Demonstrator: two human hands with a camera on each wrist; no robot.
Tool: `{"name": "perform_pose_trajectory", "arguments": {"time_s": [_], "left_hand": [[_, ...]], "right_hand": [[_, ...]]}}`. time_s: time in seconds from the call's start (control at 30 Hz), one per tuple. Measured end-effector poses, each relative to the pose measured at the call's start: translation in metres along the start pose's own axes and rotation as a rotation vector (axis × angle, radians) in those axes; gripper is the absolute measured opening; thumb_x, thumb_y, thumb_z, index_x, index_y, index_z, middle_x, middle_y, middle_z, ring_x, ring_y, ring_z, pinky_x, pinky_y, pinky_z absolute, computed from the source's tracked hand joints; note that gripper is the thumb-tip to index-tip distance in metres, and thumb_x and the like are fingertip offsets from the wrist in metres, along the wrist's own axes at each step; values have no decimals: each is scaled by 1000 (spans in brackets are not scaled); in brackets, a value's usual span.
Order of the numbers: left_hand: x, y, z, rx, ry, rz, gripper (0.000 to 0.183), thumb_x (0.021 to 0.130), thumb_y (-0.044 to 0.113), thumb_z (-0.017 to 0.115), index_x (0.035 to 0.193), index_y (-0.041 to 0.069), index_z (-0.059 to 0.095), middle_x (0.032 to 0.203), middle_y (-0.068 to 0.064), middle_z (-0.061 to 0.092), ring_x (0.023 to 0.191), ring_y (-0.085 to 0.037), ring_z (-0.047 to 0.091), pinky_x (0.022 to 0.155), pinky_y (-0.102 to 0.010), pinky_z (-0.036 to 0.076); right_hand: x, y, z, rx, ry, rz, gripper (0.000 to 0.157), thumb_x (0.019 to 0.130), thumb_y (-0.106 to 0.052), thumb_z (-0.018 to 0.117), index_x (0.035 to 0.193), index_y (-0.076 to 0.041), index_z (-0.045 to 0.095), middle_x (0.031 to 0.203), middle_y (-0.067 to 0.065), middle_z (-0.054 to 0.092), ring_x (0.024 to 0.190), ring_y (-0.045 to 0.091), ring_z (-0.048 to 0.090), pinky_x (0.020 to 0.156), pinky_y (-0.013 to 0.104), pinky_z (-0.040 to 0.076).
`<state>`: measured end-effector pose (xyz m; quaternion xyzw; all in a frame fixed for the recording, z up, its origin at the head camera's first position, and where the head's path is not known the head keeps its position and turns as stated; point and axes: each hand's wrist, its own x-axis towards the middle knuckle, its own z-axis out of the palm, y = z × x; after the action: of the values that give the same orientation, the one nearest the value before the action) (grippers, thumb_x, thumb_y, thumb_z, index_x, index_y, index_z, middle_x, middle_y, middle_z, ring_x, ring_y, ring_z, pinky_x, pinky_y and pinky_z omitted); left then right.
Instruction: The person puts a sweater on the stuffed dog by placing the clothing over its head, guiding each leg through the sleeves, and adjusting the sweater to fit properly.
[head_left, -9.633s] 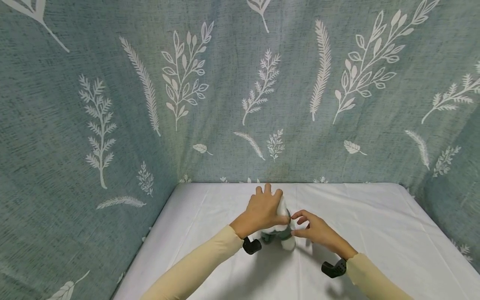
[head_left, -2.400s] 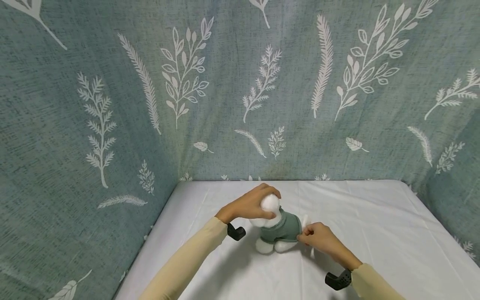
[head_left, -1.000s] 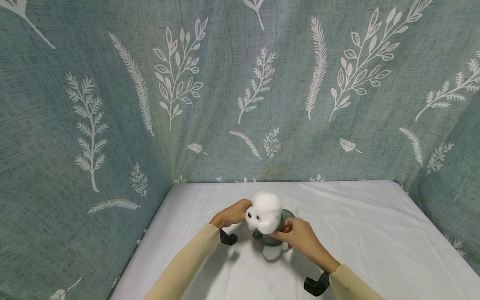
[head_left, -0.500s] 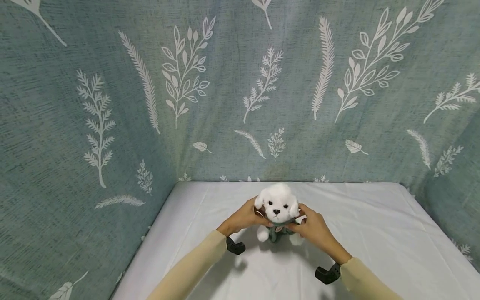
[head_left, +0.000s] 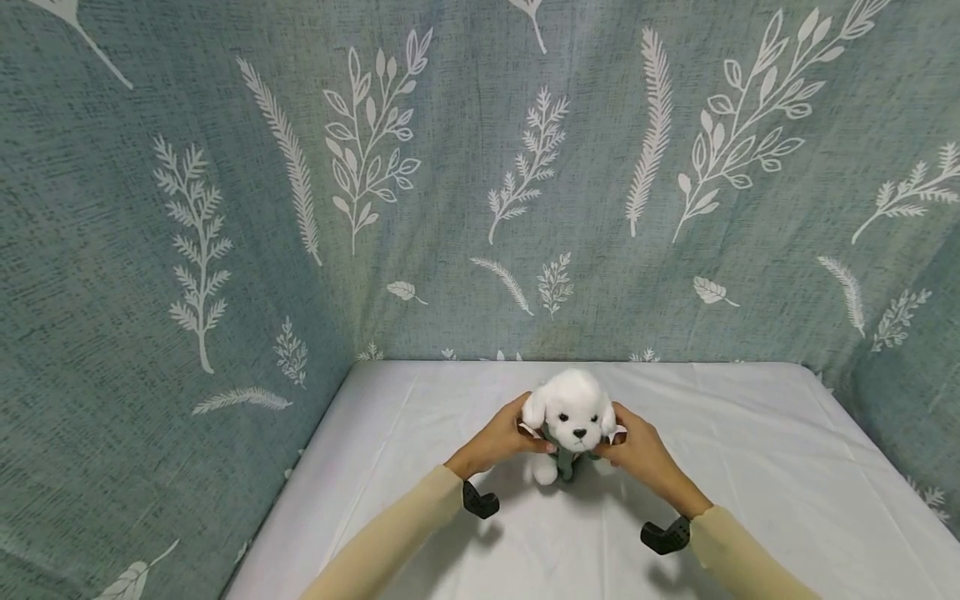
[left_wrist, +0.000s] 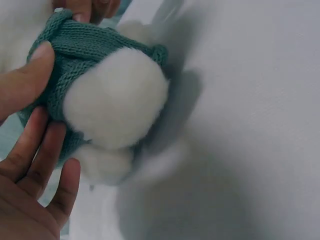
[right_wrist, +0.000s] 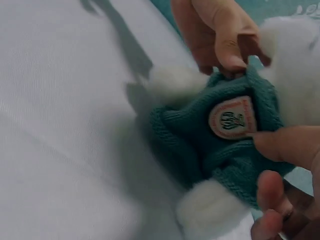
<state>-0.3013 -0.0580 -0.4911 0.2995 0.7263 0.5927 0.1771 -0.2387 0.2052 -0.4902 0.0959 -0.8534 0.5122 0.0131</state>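
Observation:
A white plush dog (head_left: pixel 576 408) with dark eyes and nose faces the head camera, upright on the table. It wears a green knitted sweater (right_wrist: pixel 192 137) with a round-topped patch (right_wrist: pixel 232 119) on the chest. My left hand (head_left: pixel 498 440) holds the sweater on one side of the neck, thumb in front. On the other side, my right hand (head_left: pixel 647 457) pinches the collar, its thumb beside the patch. A fluffy front leg (left_wrist: pixel 117 97) pokes out of a sleeve in the left wrist view. The dog's back and tail are hidden behind its head.
A white cloth (head_left: pixel 690 400) covers the table. Green-grey curtains (head_left: pixel 450 325) with white leaf prints hang along the back and sides. Black camera mounts (head_left: pixel 480 500) sit under both wrists.
The plush dog has turned from side-on to facing the camera. My left hand has gone from its head to the collar; my right hand from the sweater's rear hem to the neck.

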Motion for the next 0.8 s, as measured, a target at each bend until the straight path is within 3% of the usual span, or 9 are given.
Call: {"name": "perform_pose_trajectory", "arguments": {"time_s": [0.37,0.6,0.8], "left_hand": [[-5,-4,6,66,16,22,66,82,9,88,135,26,53,137,5,56,126,-16,55,105,-41,45],[-6,-5,9,165,54,27,67,82,13,89,135,28,51,134,10,58,123,-12,56,104,-40,45],[-5,-8,9,195,59,49,68,83,14,88,137,29,50,136,10,57,123,-12,56,103,-38,47]], "right_hand": [[-5,7,-8,30,-111,-29,73,87,-27,85,148,-17,48,135,20,57,73,20,64,62,42,55],[-6,7,-5,14,-87,-17,73,86,-25,86,148,-16,49,133,17,58,71,21,62,61,37,53],[-7,5,-3,9,-64,-33,69,87,-21,85,146,-15,50,129,16,59,70,20,59,59,34,51]]}}
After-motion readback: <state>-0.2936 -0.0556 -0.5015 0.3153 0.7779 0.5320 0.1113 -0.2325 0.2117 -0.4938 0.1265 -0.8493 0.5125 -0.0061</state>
